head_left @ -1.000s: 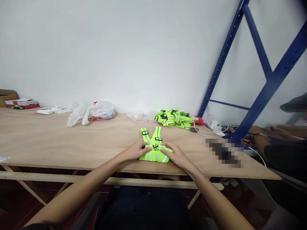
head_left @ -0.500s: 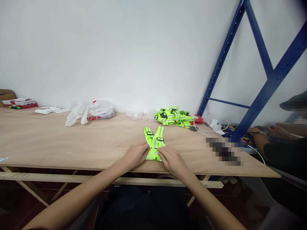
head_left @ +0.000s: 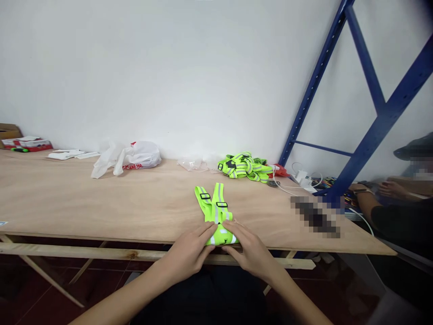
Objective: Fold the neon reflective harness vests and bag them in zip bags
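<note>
1. i see the left hand (head_left: 192,247) gripping the folded end of the neon-green harness (head_left: 217,215) by its left side.
2. the right hand (head_left: 251,248) grips the opposite side.
3. it's at the table (head_left: 101,205)'s front edge, straps toward the wall (head_left: 189,81).
4. a green strap pile (head_left: 245,167) sits beyond.

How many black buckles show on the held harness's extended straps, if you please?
2: left buckle on left strap, right buckle on right strap; others may be hidden.
</note>
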Demonstrator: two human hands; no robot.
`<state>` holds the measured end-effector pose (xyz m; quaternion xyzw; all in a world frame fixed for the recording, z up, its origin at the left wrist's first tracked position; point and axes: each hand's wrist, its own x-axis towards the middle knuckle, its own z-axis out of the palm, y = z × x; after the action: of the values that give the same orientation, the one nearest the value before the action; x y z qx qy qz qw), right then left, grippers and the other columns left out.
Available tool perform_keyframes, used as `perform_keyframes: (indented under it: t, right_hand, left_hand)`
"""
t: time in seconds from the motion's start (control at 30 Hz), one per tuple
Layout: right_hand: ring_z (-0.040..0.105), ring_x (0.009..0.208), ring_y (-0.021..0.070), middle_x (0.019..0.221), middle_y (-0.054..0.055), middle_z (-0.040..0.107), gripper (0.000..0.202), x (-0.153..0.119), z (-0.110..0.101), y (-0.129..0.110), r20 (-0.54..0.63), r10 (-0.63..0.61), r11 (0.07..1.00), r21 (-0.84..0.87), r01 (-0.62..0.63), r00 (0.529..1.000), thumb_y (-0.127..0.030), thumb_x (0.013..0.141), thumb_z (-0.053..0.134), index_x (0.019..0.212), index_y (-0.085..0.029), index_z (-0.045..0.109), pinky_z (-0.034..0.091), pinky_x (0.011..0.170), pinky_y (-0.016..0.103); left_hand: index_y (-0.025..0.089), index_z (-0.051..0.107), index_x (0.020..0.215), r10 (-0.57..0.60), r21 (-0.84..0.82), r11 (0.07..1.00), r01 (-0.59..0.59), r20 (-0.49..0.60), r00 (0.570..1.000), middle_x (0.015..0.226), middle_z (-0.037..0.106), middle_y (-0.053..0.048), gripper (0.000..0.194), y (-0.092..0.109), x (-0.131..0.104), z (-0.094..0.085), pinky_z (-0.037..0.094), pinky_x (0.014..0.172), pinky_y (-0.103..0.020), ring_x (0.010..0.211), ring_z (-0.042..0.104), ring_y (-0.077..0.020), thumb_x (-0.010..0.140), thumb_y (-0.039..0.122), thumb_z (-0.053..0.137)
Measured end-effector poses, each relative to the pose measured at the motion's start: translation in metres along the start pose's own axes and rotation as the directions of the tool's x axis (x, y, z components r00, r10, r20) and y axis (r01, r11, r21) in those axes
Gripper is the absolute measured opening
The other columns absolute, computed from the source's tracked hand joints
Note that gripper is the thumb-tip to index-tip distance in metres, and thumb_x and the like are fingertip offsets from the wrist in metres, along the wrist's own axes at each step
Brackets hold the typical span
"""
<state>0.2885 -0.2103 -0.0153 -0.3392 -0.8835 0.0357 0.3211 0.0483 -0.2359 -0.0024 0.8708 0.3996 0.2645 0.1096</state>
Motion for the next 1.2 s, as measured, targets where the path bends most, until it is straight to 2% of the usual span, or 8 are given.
perform_keyframes:
  t: [0.13,0.33,0.5,0.63,0.77,0.93,1.03,1.2]
  right_hand:
    - [0.063,0.121,0.0276,0.13,0.014,0.067,0.046,-0.004,0.003,0.002,-0.031,-0.042,0.999,-0.024,0.042,0.999,-0.023,0.092,0.062,0.138,-0.02,0.056,0.054,0.103,0.045]
    - [0.069,0.108,0.027,0.118,0.012,0.072,0.034,0.013,-0.008,0.007,0.005,-0.023,0.999,0.023,0.023,1.0,-0.035,0.095,0.06,0.126,-0.021,0.063,0.056,0.092,0.04]
    - [0.069,0.092,0.0232,0.106,0.008,0.073,0.028,0.046,-0.013,0.015,0.058,0.141,0.98,0.136,-0.147,0.988,-0.04,0.098,0.053,0.117,-0.022,0.063,0.053,0.081,0.033]
    - [0.065,0.078,0.0203,0.086,0.003,0.07,0.029,0.066,-0.011,0.025,0.118,0.221,0.958,0.161,-0.239,0.968,-0.043,0.1,0.045,0.104,-0.021,0.063,0.049,0.072,0.03]
    - [0.063,0.092,0.022,0.095,0.007,0.068,0.032,0.073,-0.006,0.036,0.1,0.225,0.974,-0.011,-0.225,0.969,-0.041,0.102,0.042,0.099,-0.019,0.065,0.048,0.083,0.032]
    - [0.06,0.107,0.0272,0.114,0.015,0.061,0.033,0.07,0.005,0.036,0.068,0.274,0.928,-0.282,-0.245,0.959,-0.039,0.101,0.043,0.112,-0.017,0.066,0.048,0.092,0.04]
    - [0.052,0.126,0.0321,0.137,0.019,0.052,0.042,0.068,0.008,0.033,0.088,0.296,0.934,-0.237,-0.269,0.951,-0.04,0.101,0.043,0.133,-0.017,0.056,0.043,0.103,0.048]
    - [0.035,0.145,0.0294,0.155,0.02,0.037,0.064,0.068,0.002,0.039,0.279,0.266,0.959,0.02,-0.283,0.923,-0.05,0.1,0.041,0.154,-0.016,0.031,0.032,0.117,0.047]
  left_hand:
    - [0.021,0.046,0.142,0.011,-0.053,0.999,-0.009,0.029,1.0,0.145,0.055,-0.013,0.044,0.004,0.002,-0.005,0.046,0.108,-0.042,0.131,0.055,-0.0272,0.099,0.027,0.047]
    - [0.021,0.052,0.123,-0.071,-0.118,0.99,0.083,0.105,0.992,0.11,0.071,-0.01,0.028,0.004,0.016,-0.027,0.051,0.082,-0.034,0.097,0.068,-0.0267,0.098,0.032,0.047]
    - [0.019,0.06,0.114,-0.035,-0.089,0.995,0.042,0.071,0.997,0.1,0.072,-0.009,0.031,-0.018,0.049,-0.044,0.047,0.077,-0.031,0.087,0.067,-0.0242,0.1,0.037,0.039]
    - [0.017,0.065,0.1,-0.02,-0.056,0.998,0.025,0.076,0.997,0.09,0.071,-0.008,0.038,-0.041,0.081,-0.045,0.045,0.073,-0.03,0.079,0.063,-0.0225,0.101,0.041,0.035]
    - [0.018,0.062,0.08,0.002,-0.049,0.999,0.003,0.095,0.996,0.081,0.068,-0.007,0.039,-0.059,0.104,-0.032,0.044,0.072,-0.031,0.074,0.06,-0.0213,0.1,0.038,0.035]
    - [0.017,0.063,0.092,-0.027,-0.107,0.994,0.022,-0.044,0.999,0.093,0.067,-0.008,0.03,-0.068,0.113,-0.01,0.047,0.082,-0.034,0.088,0.06,-0.022,0.099,0.035,0.04]
    - [0.017,0.062,0.099,-0.041,-0.092,0.995,0.028,-0.144,0.989,0.102,0.064,-0.01,0.026,-0.068,0.113,-0.002,0.046,0.091,-0.038,0.099,0.059,-0.0238,0.097,0.036,0.045]
    - [0.018,0.061,0.099,-0.078,-0.148,0.988,0.049,-0.199,0.977,0.107,0.062,-0.01,0.022,-0.062,0.117,0.006,0.044,0.099,-0.039,0.106,0.057,-0.0236,0.097,0.034,0.046]
